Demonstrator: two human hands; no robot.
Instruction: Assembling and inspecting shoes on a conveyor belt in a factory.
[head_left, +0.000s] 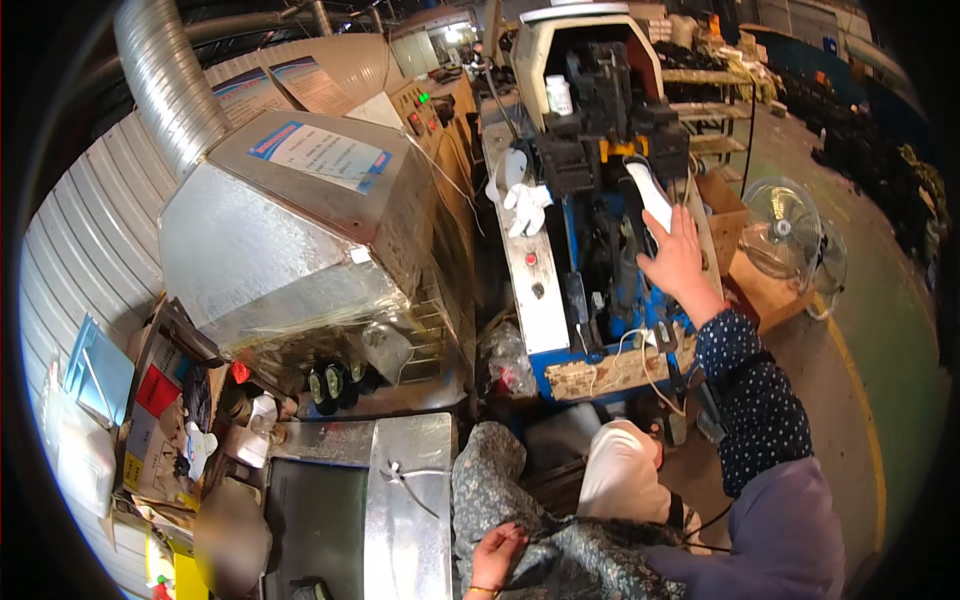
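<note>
My right hand [680, 255] reaches out over the blue and black machine [625, 300]. Its fingers are stretched and the thumb stands apart. The fingertips are at the lower end of a white foot-shaped form [650, 195], which sits tilted on the machine; whether they touch it I cannot tell. My left hand [497, 555] rests on the dark floral cloth [560, 540] over my lap, fingers curled together. Anything inside them is hidden. White gloves [527, 208] lie on the machine's left ledge, above a red button [531, 259].
At the left stands a metal hood [290, 240] with a duct [175, 75]; dark shoes [330, 385] sit beneath it. Nearer is a conveyor belt [320, 520] with a metal edge. A fan [783, 225] and cardboard boxes [722, 222] are at the right. Loose cords [640, 350] hang from the machine's front.
</note>
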